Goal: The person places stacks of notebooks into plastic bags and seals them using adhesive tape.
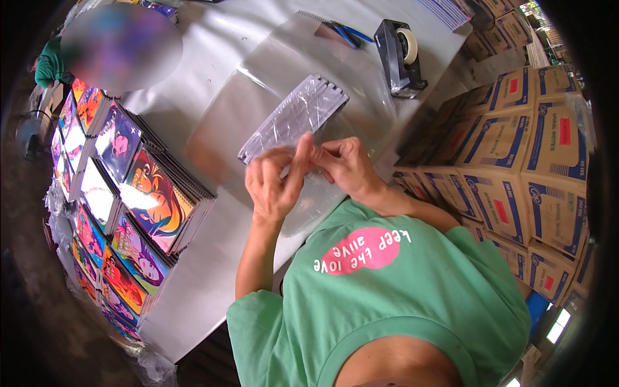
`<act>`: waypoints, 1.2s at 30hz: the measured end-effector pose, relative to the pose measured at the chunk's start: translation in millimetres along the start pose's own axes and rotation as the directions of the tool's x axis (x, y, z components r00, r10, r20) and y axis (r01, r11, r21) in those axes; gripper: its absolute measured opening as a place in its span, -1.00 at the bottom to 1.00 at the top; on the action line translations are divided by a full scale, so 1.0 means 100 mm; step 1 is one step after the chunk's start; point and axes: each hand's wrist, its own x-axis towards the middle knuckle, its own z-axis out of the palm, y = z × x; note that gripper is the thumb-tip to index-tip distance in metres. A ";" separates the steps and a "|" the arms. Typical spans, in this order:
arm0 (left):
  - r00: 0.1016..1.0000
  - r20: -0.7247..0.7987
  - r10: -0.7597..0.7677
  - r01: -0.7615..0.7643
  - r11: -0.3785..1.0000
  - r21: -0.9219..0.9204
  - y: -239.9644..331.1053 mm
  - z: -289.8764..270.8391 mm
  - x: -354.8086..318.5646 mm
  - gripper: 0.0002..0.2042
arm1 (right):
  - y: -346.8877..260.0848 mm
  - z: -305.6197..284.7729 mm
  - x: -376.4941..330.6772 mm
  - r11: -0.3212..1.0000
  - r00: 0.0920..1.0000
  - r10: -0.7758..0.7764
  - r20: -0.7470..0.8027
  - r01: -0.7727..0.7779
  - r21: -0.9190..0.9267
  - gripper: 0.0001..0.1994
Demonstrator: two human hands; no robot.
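A stack of notebooks wrapped in clear plastic film [293,116] lies on the white table [213,39], sitting on a larger clear plastic sheet [258,77]. My left hand [274,184] and my right hand [345,164] meet at the near end of the wrapped stack. Both pinch the film there, fingertips touching each other. The near end of the pack is hidden behind my fingers.
Rows of colourful spiral notebooks [151,193] are stacked along the table's left side. A black tape dispenser [400,58] and blue-handled scissors [345,32] lie at the far end. Brown cardboard boxes [516,155] are piled to the right. Another person in green [51,64] is at far left.
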 end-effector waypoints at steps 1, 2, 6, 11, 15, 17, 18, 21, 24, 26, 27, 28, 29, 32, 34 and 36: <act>0.995 0.045 -0.094 0.091 0.994 0.067 0.03 -0.06 0.03 -0.45 | 0.05 0.02 -0.01 0.999 1.000 -0.023 -0.010 0.023 -0.027 -0.56; 0.980 0.076 -0.183 0.172 0.976 0.136 0.05 -0.15 0.17 -0.38 | -0.03 0.00 0.00 0.993 0.998 -0.056 0.001 0.056 -0.100 -0.56; 0.772 0.568 -0.285 0.411 0.906 -0.103 -0.04 -0.50 0.40 -0.05 | 0.22 -0.06 0.18 0.964 0.987 -0.159 -0.022 0.150 -0.219 -0.54; 0.808 0.365 -0.463 0.536 0.319 -0.782 -0.26 -0.26 0.12 0.08 | 0.85 -0.58 0.19 0.703 0.939 -0.327 -0.109 0.165 -0.692 -0.50; 0.074 0.620 -0.781 0.619 -0.451 -0.643 -0.29 -0.02 -0.32 -0.22 | 0.21 -0.72 0.39 0.960 0.872 -0.262 -0.414 0.279 -0.020 -0.68; 0.001 0.826 -0.564 0.497 -0.717 -0.490 -0.18 0.00 -0.21 -0.26 | 0.09 -0.51 0.78 0.838 0.776 -0.473 -0.416 0.542 0.058 -0.66; -0.029 0.903 -0.428 0.429 -0.821 -0.376 -0.12 0.01 -0.18 -0.28 | 0.07 -0.34 0.86 0.867 0.939 -0.263 -0.222 0.331 0.373 -0.63; 0.146 0.801 -0.581 0.358 -0.723 -0.590 -0.08 0.13 -0.21 -0.35 | -0.10 -0.26 0.83 0.855 0.970 -0.218 0.105 0.138 0.501 -0.54; 0.490 0.524 -0.696 0.320 -0.416 -0.851 -0.13 0.36 -0.14 -0.43 | -0.51 -0.75 0.80 0.722 0.754 -0.614 0.231 0.420 0.550 -0.39; 0.520 0.564 -0.642 0.291 -0.487 -0.823 -0.14 0.38 0.50 -0.44 | -0.81 -1.07 0.90 0.560 0.608 -0.778 0.157 0.559 0.612 -0.30; 0.516 0.578 -0.632 0.279 -0.514 -0.811 -0.13 0.30 0.84 -0.45 | -0.93 -1.14 1.01 0.494 0.571 -0.811 0.129 0.549 0.674 -0.32; 0.526 0.632 -0.569 0.294 -0.575 -0.763 -0.11 0.41 1.21 -0.45 | -0.98 -1.35 1.05 0.503 0.622 -0.782 0.041 0.592 0.630 -0.36; 0.535 0.694 -0.482 0.323 -0.642 -0.695 -0.05 0.61 1.58 -0.46 | -1.02 -1.59 1.07 0.514 0.661 -0.748 -0.054 0.629 0.583 -0.39; 0.476 0.844 -0.247 0.359 -0.822 -0.443 0.20 1.12 2.35 -0.47 | -1.09 -2.26 1.14 0.618 0.619 -0.777 -0.113 0.784 0.049 -0.64; 0.570 0.633 -0.523 0.370 -0.524 -0.767 0.47 1.74 2.58 -0.53 | -0.90 -2.89 1.34 0.630 0.640 -0.735 -0.224 0.767 0.123 -0.67; 0.612 0.564 -0.554 0.345 -0.454 -0.821 0.80 2.25 3.08 -0.55 | -0.83 -3.63 1.52 0.581 0.558 -0.769 -0.312 0.814 0.023 -0.65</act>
